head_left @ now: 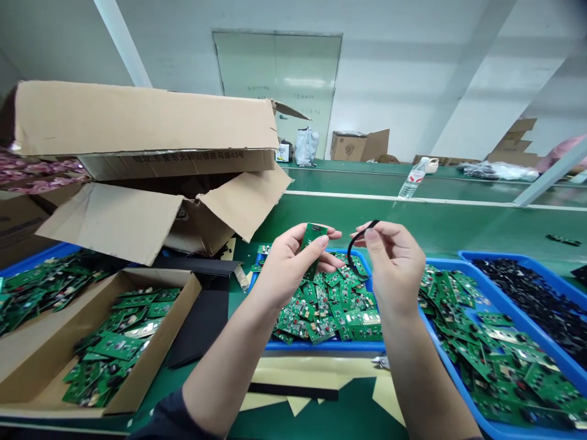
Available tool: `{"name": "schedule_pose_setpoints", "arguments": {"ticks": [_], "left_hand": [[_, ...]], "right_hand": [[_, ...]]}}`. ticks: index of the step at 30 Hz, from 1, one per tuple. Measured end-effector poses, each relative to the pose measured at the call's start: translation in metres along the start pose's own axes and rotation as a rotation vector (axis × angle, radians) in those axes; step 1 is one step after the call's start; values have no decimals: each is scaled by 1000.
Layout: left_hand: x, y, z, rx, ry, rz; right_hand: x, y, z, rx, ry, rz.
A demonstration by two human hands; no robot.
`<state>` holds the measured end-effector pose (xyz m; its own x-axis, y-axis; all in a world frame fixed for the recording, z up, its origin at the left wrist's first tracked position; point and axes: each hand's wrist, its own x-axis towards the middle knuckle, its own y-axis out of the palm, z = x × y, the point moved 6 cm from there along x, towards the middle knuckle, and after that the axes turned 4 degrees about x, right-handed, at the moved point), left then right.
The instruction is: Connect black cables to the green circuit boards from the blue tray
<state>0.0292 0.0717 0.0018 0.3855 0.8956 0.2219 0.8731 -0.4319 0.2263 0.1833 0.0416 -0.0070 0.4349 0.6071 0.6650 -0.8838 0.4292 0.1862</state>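
My left hand (pixel 293 260) grips a green circuit board (pixel 314 235) between thumb and fingers, its upper end pointing up. To its right, my right hand (pixel 394 260) pinches a thin black strip (pixel 355 243) that curves down toward the left. A gap separates the strip from the board. Below both hands is a blue tray (pixel 321 346) heaped with green circuit boards (pixel 339 299). My fingers and palm hide the lower part of the held board.
A cardboard box (pixel 183 305) of boards stands at left, near large open cartons (pixel 147 122). At right are a blue tray (pixel 452 354) of boards and another of small black parts (pixel 527 299). A water bottle (pixel 413 178), a black strip (pixel 293 391) and a metal tool (pixel 381 362) also lie about.
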Motion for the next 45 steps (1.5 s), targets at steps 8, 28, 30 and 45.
{"name": "schedule_pose_setpoints", "arguments": {"ticks": [8,28,30,45], "left_hand": [[2,4,10,39,-70,121],[0,9,17,206,-142,149],[-1,9,17,219,-140,131],[1,11,16,111,-161,57]], "right_hand": [[-6,19,26,-344,-278,487],[-13,25,24,-669,-369,535],[-13,25,24,-667,-366,529],[-14,28,30,-679,-442,491]]}}
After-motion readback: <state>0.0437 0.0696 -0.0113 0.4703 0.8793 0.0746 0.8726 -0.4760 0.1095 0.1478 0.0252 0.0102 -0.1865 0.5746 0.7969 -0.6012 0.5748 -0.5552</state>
